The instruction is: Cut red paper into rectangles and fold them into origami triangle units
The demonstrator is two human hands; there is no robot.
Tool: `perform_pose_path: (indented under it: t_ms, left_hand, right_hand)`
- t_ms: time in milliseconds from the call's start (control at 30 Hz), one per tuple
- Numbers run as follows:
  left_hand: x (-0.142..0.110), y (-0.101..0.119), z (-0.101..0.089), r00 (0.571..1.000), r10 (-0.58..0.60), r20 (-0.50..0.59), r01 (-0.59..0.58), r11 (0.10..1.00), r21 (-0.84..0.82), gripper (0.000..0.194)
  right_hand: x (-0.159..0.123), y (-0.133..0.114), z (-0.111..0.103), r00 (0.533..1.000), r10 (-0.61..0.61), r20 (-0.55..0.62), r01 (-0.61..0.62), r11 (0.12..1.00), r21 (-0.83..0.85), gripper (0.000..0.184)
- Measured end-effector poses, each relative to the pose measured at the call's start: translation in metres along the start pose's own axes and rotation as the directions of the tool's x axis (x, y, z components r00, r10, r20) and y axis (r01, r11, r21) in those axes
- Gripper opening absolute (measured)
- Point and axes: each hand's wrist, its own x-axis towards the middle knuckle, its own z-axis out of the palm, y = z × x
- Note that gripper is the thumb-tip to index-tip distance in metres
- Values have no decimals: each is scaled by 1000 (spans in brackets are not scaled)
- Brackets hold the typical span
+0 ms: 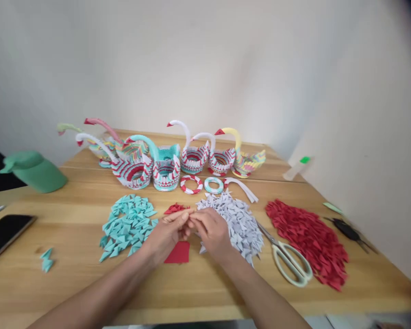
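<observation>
Both hands meet just above the red paper square [178, 252], which lies flat on the wooden table [205, 283]. The left hand [167, 230] and the right hand [210, 228] have their fingertips pinched together around something small; what it is cannot be made out, since the fingers hide it. The square sits just below and between the two wrists, partly under the left hand. To the left of the square spreads a pile of teal folded pieces [128, 225]; to its right, a pile of white folded pieces [238, 219], touching the right hand. Beyond the white pile lie scissors [289, 258] and a pile of red folded pieces [310, 240]. Behind the square, past a few red pieces [174, 209], stands a row of paper swans [164, 160].
</observation>
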Motion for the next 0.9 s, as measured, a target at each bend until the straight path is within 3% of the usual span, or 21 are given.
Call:
perform_pose_path:
  t_ms: [167, 367, 733, 900]
  left_hand:
    - [3, 4, -5, 997, -52, 50, 53, 999, -14, 18]
    - [4, 2, -4, 995, -54, 88, 51, 998, 40, 24]
    - [0, -10, 1, 989, -106, 99, 111, 993, -48, 16]
    - [-4, 2, 4, 987, -157, 47, 156, 988, 13, 21]
  right_hand:
    - [7, -9, -10, 981, -42, 189, 79, 978, -194, 16]
    - [19, -31, -37, 917, 9, 398, 103, 961, -258, 9]
    - [8, -39, -25, 967, 30, 252, 66, 929, -363, 22]
    - [-12, -40, -49, 980, 73, 183, -15, 954, -300, 19]
